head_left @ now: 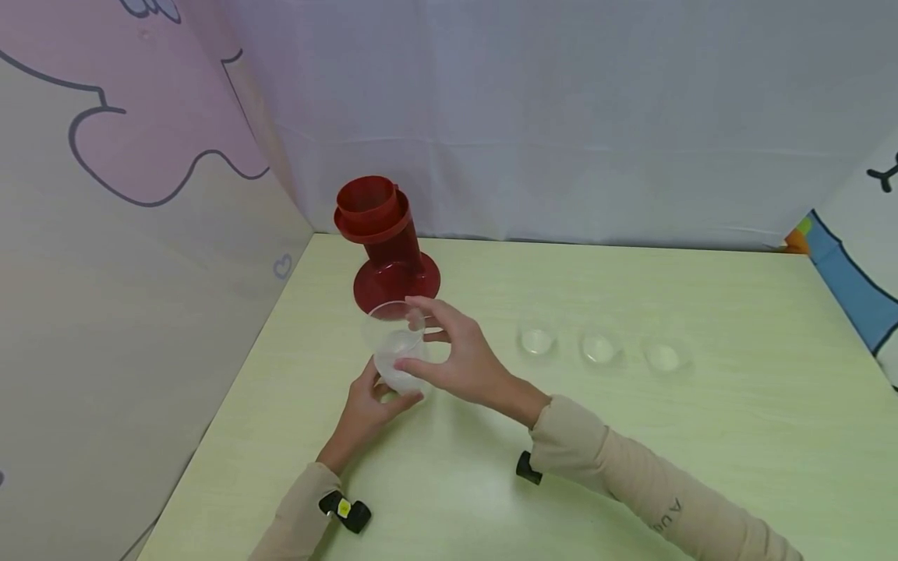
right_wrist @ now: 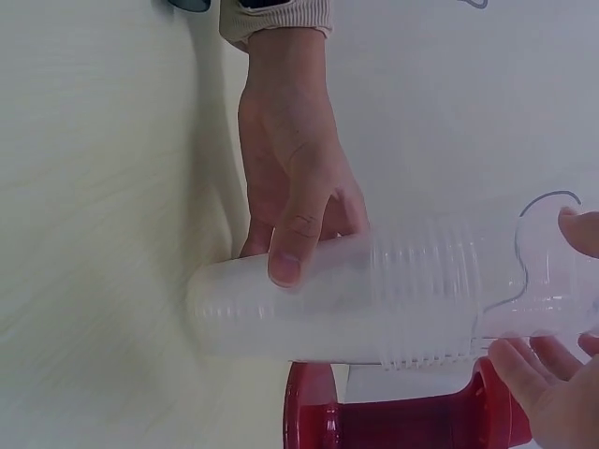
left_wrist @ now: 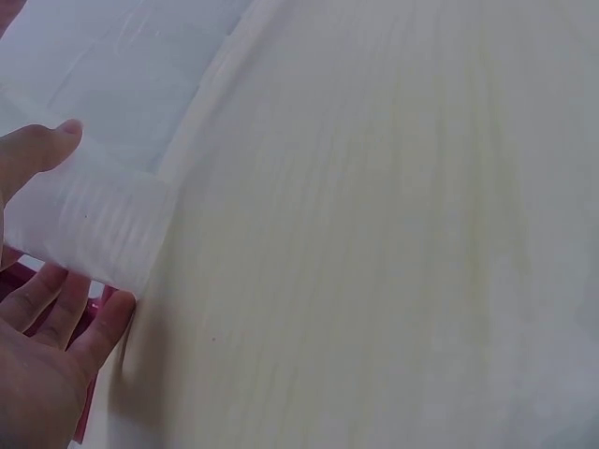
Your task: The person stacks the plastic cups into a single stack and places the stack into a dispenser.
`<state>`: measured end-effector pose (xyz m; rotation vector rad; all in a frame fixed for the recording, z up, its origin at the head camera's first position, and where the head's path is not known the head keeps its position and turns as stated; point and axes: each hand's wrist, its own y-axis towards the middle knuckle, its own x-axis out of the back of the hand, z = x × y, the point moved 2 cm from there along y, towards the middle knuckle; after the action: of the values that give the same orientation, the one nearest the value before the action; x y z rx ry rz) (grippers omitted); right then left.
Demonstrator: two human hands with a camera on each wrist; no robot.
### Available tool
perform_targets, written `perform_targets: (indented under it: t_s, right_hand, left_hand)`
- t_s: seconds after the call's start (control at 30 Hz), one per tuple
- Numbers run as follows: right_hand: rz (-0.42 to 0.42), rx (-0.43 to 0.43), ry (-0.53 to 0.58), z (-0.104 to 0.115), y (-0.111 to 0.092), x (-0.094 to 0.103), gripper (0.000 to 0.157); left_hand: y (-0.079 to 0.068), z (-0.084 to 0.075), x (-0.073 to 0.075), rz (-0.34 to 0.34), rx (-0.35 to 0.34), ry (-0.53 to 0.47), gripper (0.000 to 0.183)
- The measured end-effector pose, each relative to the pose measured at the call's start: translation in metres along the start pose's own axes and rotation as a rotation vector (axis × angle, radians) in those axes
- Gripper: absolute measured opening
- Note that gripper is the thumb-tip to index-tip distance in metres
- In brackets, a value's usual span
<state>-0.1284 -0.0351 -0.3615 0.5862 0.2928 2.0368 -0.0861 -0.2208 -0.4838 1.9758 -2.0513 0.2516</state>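
My left hand (head_left: pixel 366 411) holds a nested stack of clear plastic cups (right_wrist: pixel 281 313) low down, its thumb lying along the side in the right wrist view. At the stack's upper end, my right hand (head_left: pixel 466 354) grips the top clear plastic cup (right_wrist: pixel 510 281) between thumb and fingers. This cup stands out beyond the stacked rims. Only part of the left hand and a ribbed end of the stack show in the left wrist view. Just behind the cups stands a red plastic stand (head_left: pixel 393 253) with a round base and a cup-shaped top.
To the right, a clear cup (head_left: pixel 537 340), a second cup (head_left: pixel 599 348) and a third cup (head_left: pixel 663 357) stand in a row on the pale table (head_left: pixel 631 452). A white cloth (head_left: pixel 561 132) hangs behind, and a printed panel (head_left: pixel 140 273) borders the left side.
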Motion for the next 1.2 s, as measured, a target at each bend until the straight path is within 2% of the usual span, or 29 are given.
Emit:
perform_targets:
  t_s: [0.47, 0.53, 0.77, 1.2]
  right_hand:
    - [0.033, 0.001, -0.025, 0.002, -0.002, -0.002, 0.069]
    - [0.038, -0.009, -0.040, 0.001, -0.003, -0.003, 0.069]
    - [0.050, -0.022, -0.069, 0.000, -0.005, -0.003, 0.070]
    - [0.049, -0.013, -0.065, 0.002, -0.006, -0.006, 0.067]
  left_hand:
    - [0.000, 0.000, 0.001, 0.020, -0.003, 0.015, 0.076]
    - [0.000, -0.003, 0.001, 0.022, 0.009, 0.015, 0.076]
    - [-0.007, -0.034, 0.001, 0.029, 0.012, 0.037, 0.073]
    - [-0.008, -0.036, 0.002, 0.025, 0.032, 0.023, 0.072]
